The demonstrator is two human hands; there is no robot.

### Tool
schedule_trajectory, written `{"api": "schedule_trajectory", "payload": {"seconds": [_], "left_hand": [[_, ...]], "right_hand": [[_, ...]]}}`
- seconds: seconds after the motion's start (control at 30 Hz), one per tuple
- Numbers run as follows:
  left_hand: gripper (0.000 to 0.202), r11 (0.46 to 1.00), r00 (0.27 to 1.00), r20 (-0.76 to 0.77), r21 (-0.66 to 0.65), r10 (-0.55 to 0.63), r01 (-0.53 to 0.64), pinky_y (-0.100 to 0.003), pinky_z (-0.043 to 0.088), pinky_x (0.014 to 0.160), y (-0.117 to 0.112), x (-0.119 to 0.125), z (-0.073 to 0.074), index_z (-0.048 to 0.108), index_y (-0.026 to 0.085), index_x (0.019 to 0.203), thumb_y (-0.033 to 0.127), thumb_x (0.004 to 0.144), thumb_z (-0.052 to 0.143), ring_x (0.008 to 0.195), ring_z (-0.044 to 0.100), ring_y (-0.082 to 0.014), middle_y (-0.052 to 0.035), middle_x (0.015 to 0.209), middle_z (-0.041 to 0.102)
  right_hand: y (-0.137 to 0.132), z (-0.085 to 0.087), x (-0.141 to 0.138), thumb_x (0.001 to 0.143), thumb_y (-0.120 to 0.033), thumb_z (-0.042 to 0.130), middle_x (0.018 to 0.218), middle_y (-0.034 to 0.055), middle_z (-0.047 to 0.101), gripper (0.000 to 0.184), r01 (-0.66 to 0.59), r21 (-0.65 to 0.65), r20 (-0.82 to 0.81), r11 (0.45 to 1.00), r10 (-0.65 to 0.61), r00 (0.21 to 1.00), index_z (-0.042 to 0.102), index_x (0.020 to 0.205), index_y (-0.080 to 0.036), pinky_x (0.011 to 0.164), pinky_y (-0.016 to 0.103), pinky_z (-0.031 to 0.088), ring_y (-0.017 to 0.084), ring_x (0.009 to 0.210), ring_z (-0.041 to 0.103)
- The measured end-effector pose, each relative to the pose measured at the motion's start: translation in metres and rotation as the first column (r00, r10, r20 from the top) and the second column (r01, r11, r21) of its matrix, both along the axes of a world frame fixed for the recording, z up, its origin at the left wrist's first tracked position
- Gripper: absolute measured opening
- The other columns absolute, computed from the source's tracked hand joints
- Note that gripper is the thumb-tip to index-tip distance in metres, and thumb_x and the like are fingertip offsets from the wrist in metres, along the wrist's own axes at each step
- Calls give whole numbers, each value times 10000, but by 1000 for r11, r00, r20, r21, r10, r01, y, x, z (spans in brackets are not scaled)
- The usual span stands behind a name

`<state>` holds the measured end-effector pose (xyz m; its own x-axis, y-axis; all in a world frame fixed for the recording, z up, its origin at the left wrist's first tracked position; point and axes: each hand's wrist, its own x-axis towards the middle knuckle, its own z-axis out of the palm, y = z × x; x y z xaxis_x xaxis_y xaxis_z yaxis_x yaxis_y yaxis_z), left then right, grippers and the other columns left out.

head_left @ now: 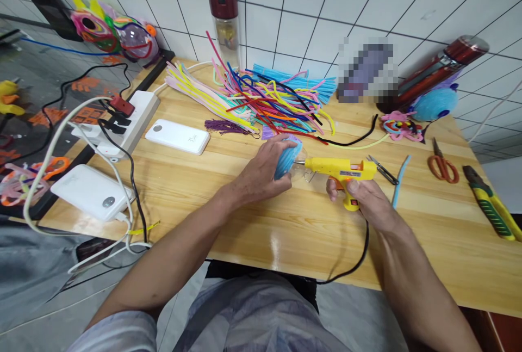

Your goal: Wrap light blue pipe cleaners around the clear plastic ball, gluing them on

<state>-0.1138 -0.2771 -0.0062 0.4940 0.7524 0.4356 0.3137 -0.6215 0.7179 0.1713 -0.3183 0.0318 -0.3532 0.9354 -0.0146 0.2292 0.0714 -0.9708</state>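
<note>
My left hand (265, 170) is closed around a rounded craft piece (289, 160) wrapped in light blue pipe cleaner. A transparent part of it sticks out on the right. In my right hand (369, 199) is a yellow hot glue gun (338, 167), my fingers around its handle and trigger. The gun's metal nozzle points left and meets the piece near its transparent part; whether they touch, I cannot tell. Just behind my left hand lies a bit of purple pipe cleaner (281, 135). Small tweezers or snips (384, 171) and a short blue pipe cleaner (401, 182) rest right of the gun.
Loose pipe cleaners (277, 96) in many colours spread along the back, near a bottle (226, 25). At left are a power strip (134, 121) and white power banks (177, 136). Scissors (442, 164) and pliers (491, 205) lie at right. A black cord (362, 248) hangs over the front edge.
</note>
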Motion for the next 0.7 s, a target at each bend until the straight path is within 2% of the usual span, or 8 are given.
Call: {"api": "schedule_trajectory", "payload": {"seconds": [0.13, 0.7], "left_hand": [[674, 1000, 1000, 7, -3, 3, -3, -603, 342, 1332, -1, 0, 0, 441, 237, 1500, 173, 854, 624, 1599, 409, -357, -181, 1616, 488], [668, 999, 1000, 0, 32, 11, -11, -617, 358, 1319, 1, 0, -3, 414, 238, 1504, 170, 872, 620, 1589, 417, -360, -194, 1599, 494]], "right_hand": [[1, -1, 0, 921, -810, 648, 770, 64, 704, 613, 24, -4, -15, 1000, -24, 1000, 744, 889, -206, 701, 379, 522, 225, 709, 647], [-1, -3, 3, 942, -779, 653, 763, 57, 689, 591, -15, -11, -24, 1000, 15, 1000, 746, 880, -199, 684, 367, 490, 212, 703, 622]]}}
